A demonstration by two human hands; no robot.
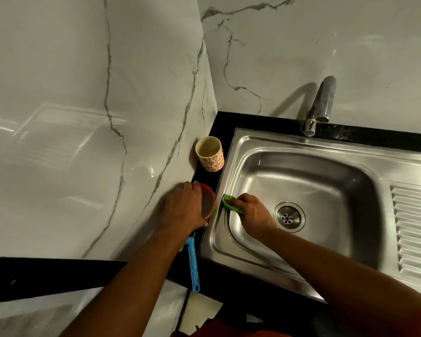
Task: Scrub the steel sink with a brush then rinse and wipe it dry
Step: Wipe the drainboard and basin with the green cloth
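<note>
Sink [309,152] rim under green scrubber [229,203] gripped by right hand [252,211].

I see a black countertop [231,283] running into the marble wall corner, with the steel sink [241,152] set into it. On the narrow strip left of the sink: a patterned cup [210,154] upright at the back, a red-rimmed round container [209,203] nearer, then a blue handled tool [193,266] lying lengthwise, its end overhanging the front edge.

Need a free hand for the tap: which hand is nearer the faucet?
Right. The right hand is in the sink, below-left of the faucet; the left hand is farther left.
</note>
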